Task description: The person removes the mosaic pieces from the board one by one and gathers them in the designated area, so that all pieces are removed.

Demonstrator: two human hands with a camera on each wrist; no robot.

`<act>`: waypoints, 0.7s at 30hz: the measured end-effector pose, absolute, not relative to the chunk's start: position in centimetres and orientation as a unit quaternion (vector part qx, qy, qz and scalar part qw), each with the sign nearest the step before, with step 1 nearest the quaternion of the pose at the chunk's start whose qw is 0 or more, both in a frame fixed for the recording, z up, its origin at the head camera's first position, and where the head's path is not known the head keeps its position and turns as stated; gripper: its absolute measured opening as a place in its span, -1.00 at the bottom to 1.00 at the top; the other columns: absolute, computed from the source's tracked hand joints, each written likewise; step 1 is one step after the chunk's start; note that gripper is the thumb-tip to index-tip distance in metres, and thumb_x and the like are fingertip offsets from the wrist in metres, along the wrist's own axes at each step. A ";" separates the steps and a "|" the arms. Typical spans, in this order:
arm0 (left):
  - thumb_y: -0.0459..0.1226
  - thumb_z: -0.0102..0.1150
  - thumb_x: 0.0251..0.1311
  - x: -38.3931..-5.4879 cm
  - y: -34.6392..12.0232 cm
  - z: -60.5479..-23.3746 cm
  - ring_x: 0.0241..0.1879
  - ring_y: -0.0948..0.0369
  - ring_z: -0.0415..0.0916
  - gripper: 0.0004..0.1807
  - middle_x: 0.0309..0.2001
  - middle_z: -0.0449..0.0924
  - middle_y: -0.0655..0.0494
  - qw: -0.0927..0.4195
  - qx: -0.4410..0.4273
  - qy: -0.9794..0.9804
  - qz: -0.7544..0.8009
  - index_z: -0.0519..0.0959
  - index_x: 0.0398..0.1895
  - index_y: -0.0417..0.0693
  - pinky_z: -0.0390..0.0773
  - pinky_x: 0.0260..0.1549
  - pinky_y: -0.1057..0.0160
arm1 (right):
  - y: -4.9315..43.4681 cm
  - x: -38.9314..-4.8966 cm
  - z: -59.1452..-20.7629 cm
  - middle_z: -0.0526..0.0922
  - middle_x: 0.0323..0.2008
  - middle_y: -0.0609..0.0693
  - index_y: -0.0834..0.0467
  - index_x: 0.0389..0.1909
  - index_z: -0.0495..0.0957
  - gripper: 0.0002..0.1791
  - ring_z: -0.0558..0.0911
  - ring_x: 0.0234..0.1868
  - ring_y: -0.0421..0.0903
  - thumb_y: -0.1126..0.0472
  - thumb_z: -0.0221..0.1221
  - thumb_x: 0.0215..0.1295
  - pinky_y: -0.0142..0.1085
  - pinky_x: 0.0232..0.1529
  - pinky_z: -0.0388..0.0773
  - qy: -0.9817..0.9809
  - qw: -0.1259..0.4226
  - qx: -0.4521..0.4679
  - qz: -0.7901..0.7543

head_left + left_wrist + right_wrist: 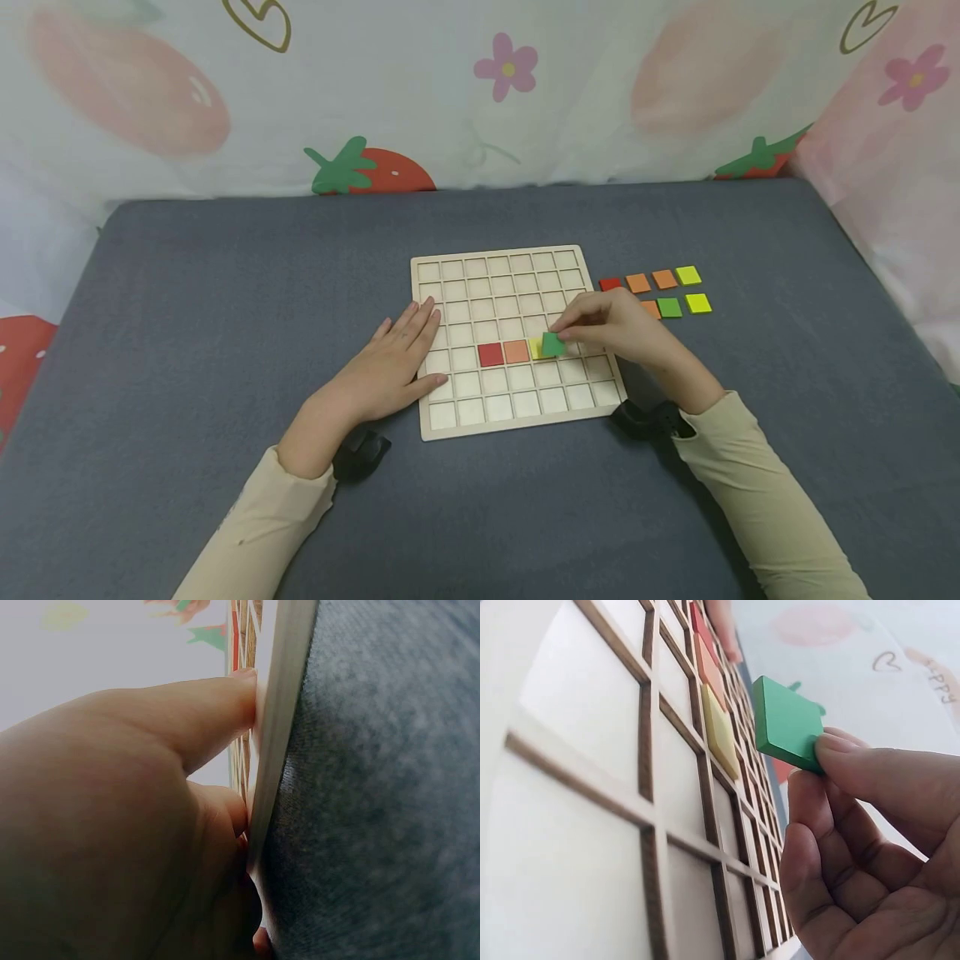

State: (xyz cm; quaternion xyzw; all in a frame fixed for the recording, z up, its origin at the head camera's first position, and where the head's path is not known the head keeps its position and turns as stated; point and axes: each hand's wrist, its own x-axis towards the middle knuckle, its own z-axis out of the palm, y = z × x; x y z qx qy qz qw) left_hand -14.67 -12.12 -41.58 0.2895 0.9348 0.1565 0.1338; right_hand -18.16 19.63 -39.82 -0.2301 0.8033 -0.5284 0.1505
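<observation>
- A green tile (553, 344) is being pinched by the right hand (618, 325), its thumb and forefinger being clamped on one corner while the other fingers are being kept curled below.
- The green tile is being held tilted above the wooden grid board (471, 411); in the right wrist view it is being shown apart from the surface.
- In the head view, the yellow tile (535, 348) is being partly covered by the green one.
- Cells side by side in one row are being filled by the red tile (491, 355), the orange tile (516, 352) and the yellow tile.
- The board's left edge is being touched by the left hand (386, 371), which is being laid back upward; its fingers are being held straight, with the thumb set apart from them, and nothing is being gripped.
- Loose tiles (664, 279) in red, orange, yellow and green are being displayed in two rows just right of the board, the near row being partly hidden by the right hand.
- The board is being supported by a table covered in grey cloth (225, 333), which is being backed by a pale curtain (585, 108) printed with strawberries, flowers and hearts.
- Beige sleeves (765, 492) are being worn on both arms.
</observation>
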 end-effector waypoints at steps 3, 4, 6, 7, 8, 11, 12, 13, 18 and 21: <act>0.00 -0.06 0.36 -14.7 -12.1 -41.6 0.46 0.00 -0.44 -0.13 0.49 -0.37 -0.12 0.134 0.289 0.935 0.157 -0.21 0.47 -0.27 -0.23 0.35 -0.10 | 20.0 -18.1 -39.8 0.63 -0.30 0.13 0.35 -0.30 0.68 -0.89 0.55 -0.31 -0.15 0.43 0.27 0.13 -0.39 -0.39 0.47 0.811 0.145 -0.224 -0.521; 0.00 -0.06 0.36 -14.7 -12.1 -41.6 0.46 0.00 -0.44 -0.13 0.49 -0.36 -0.12 0.134 0.289 0.935 0.157 -0.21 0.47 -0.27 -0.23 0.35 -0.10 | 20.1 -18.1 -39.8 0.63 -0.30 0.12 0.34 -0.30 0.68 -0.89 0.55 -0.31 -0.15 0.42 0.27 0.14 -0.40 -0.39 0.46 0.814 0.144 -0.221 -0.517; 0.00 -0.06 0.37 -14.7 -12.1 -41.5 0.46 0.00 -0.44 -0.14 0.49 -0.37 -0.12 0.135 0.289 0.935 0.158 -0.21 0.47 -0.27 -0.23 0.35 -0.10 | 20.4 -18.0 -39.8 0.64 -0.29 0.10 0.33 -0.30 0.69 -0.89 0.55 -0.30 -0.16 0.39 0.28 0.14 -0.40 -0.40 0.46 0.820 0.143 -0.213 -0.511; 0.00 -0.06 0.37 -14.6 -12.1 -41.5 0.46 0.00 -0.44 -0.14 0.49 -0.37 -0.12 0.135 0.288 0.935 0.158 -0.21 0.47 -0.27 -0.23 0.35 -0.10 | 20.5 -18.0 -39.8 0.64 -0.28 0.09 0.32 -0.29 0.69 -0.88 0.55 -0.30 -0.16 0.39 0.28 0.15 -0.40 -0.40 0.45 0.822 0.144 -0.210 -0.509; 0.00 -0.06 0.37 -14.6 -12.1 -41.5 0.46 0.00 -0.44 -0.14 0.49 -0.37 -0.12 0.135 0.288 0.935 0.158 -0.21 0.47 -0.27 -0.23 0.35 -0.10 | 20.6 -17.9 -39.8 0.64 -0.27 0.10 0.32 -0.29 0.69 -0.88 0.55 -0.30 -0.16 0.38 0.28 0.15 -0.39 -0.40 0.46 0.822 0.145 -0.208 -0.509; -0.01 -0.05 0.37 -14.6 -12.1 -41.5 0.46 0.00 -0.43 -0.14 0.49 -0.36 -0.12 0.133 0.287 0.936 0.157 -0.21 0.47 -0.28 -0.23 0.35 -0.10 | 21.0 -17.8 -39.8 0.64 -0.26 0.12 0.34 -0.28 0.68 -0.87 0.57 -0.28 -0.16 0.39 0.27 0.15 -0.38 -0.34 0.50 0.820 0.146 -0.206 -0.513; -0.01 -0.05 0.37 -14.6 -12.1 -41.5 0.46 0.00 -0.43 -0.14 0.49 -0.36 -0.12 0.133 0.287 0.936 0.157 -0.21 0.47 -0.27 -0.23 0.35 -0.10 | 21.1 -17.8 -39.8 0.64 -0.25 0.13 0.34 -0.28 0.67 -0.87 0.58 -0.27 -0.17 0.40 0.27 0.15 -0.38 -0.33 0.51 0.820 0.146 -0.208 -0.514; -0.01 -0.05 0.37 -14.6 -12.1 -41.5 0.46 0.00 -0.43 -0.14 0.49 -0.37 -0.12 0.133 0.287 0.936 0.156 -0.22 0.47 -0.27 -0.23 0.35 -0.10 | 21.1 -17.8 -39.8 0.64 -0.25 0.14 0.35 -0.28 0.67 -0.87 0.58 -0.27 -0.17 0.41 0.26 0.15 -0.39 -0.31 0.52 0.819 0.146 -0.210 -0.515; -0.02 -0.05 0.37 -14.5 -12.1 -41.3 0.46 -0.02 -0.42 -0.15 0.49 -0.35 -0.13 0.130 0.287 0.936 0.159 -0.20 0.47 -0.29 -0.22 0.34 -0.11 | 21.6 -17.9 -39.9 0.64 -0.24 0.14 0.33 -0.27 0.67 -0.88 0.60 -0.27 -0.18 0.42 0.26 0.15 -0.39 -0.30 0.54 0.822 0.136 -0.219 -0.507; -0.03 -0.04 0.37 -14.5 -12.1 -41.3 0.45 -0.02 -0.41 -0.15 0.49 -0.34 -0.14 0.128 0.287 0.936 0.160 -0.19 0.47 -0.30 -0.22 0.34 -0.11 | 22.0 -17.9 -39.9 0.64 -0.25 0.12 0.33 -0.28 0.67 -0.88 0.61 -0.28 -0.19 0.41 0.26 0.15 -0.39 -0.30 0.55 0.826 0.134 -0.214 -0.504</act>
